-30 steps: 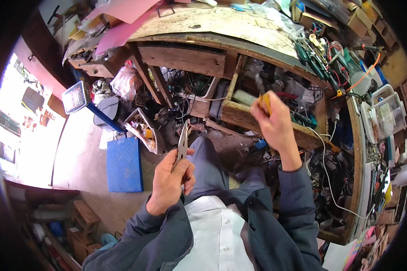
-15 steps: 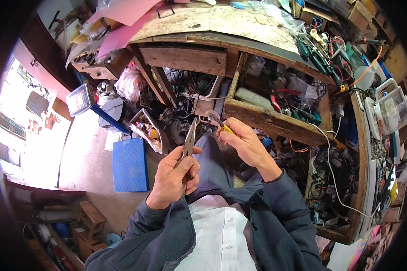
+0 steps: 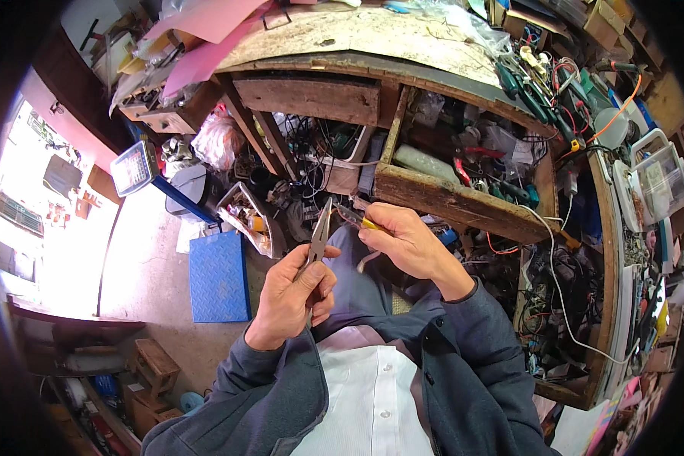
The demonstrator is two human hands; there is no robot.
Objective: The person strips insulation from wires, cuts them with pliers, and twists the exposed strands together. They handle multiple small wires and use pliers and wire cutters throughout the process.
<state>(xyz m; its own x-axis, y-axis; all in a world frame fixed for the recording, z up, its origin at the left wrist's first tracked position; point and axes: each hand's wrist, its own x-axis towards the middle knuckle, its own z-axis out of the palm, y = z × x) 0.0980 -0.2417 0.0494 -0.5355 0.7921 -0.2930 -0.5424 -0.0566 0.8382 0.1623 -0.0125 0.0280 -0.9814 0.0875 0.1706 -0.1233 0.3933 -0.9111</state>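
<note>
My left hand (image 3: pixel 292 292) is closed around long-nose pliers (image 3: pixel 321 234), their slim jaws pointing up and away from me. At the tip is something small and bright, too tiny to make out. My right hand (image 3: pixel 406 237) grips yellow-handled pliers (image 3: pixel 349 216) with a dark metal head. The two heads nearly meet above my lap; whether they touch I cannot tell. Below the right hand's fingers hangs a blurred pale strip (image 3: pixel 368 261), its kind unclear. Behind the hands are my grey trousers (image 3: pixel 357 292).
Beyond my hands stands a wooden workbench (image 3: pixel 311 99), its drawer (image 3: pixel 463 201) pulled out and full of tools. A blue platform scale (image 3: pixel 219 277) and a bin of scraps (image 3: pixel 254 220) stand on the left. Hand tools crowd the bench's right side, and a white cord (image 3: pixel 556 285) hangs there.
My right hand has turned, bringing its pliers' head left and down, closer to the long-nose tip. A pale strip now shows below that hand. The left hand has barely moved.
</note>
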